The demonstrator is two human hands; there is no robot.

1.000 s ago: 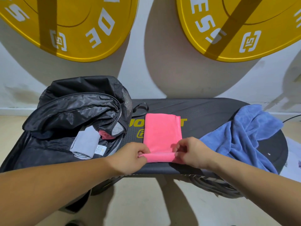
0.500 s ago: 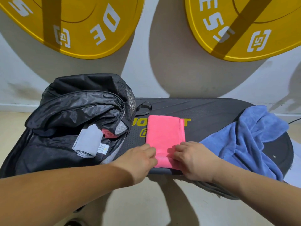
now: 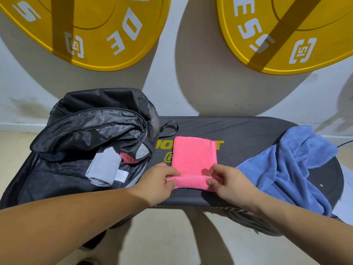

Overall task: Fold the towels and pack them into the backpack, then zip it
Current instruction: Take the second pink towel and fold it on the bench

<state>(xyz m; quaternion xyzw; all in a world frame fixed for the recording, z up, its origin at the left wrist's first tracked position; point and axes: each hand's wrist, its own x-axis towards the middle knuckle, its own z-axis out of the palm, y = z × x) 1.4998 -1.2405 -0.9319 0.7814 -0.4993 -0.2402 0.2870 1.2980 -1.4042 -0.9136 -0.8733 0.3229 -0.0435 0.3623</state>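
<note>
Fingers of both hands, left hand (image 3: 159, 181) and right hand (image 3: 228, 181), now pinch the pink towel (image 3: 193, 157)'s rolled near edge, pressed flat earlier.

Gym — yellow weight plates (image 3: 91, 31)

Left hand (image 3: 157, 183), right hand (image 3: 228, 181): pinching grip.

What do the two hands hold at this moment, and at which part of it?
Both hands hold the pink towel at its rolled near edge: the left hand pinches the left end, the right hand the right end.
</note>
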